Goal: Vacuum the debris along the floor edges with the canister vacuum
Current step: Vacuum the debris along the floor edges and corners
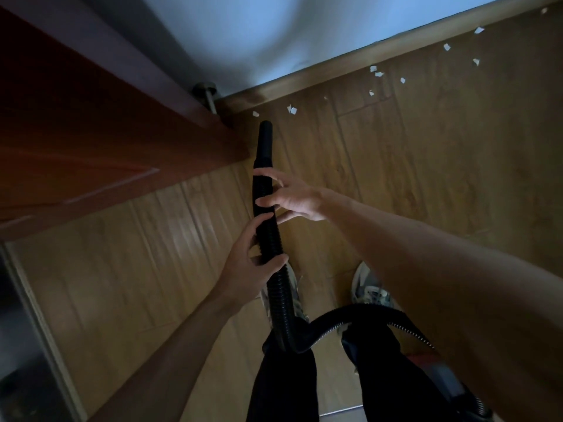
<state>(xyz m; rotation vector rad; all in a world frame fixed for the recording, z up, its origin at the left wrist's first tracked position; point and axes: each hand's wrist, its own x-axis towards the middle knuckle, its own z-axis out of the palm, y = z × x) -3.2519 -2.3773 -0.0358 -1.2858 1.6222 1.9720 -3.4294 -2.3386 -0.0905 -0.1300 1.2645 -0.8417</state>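
A black ribbed vacuum hose (278, 295) ends in a smooth black nozzle (264, 141) that points toward the corner by the baseboard. My left hand (248, 258) grips the ribbed hose from the left, thumb and fingers curled round it. My right hand (292, 197) is higher up at the cuff of the nozzle, its fingers spread and fairly straight, touching the tube. Several white paper scraps (292, 109) lie on the wood floor along the baseboard, running to the upper right. A red and grey canister (438, 376) shows partly behind my right arm.
A reddish wooden door (91, 141) stands open on the left, with a metal door stop (208, 92) at the corner. The wooden baseboard (365, 53) runs diagonally under a pale wall. My two shoes (370, 289) stand on the plank floor below the hose.
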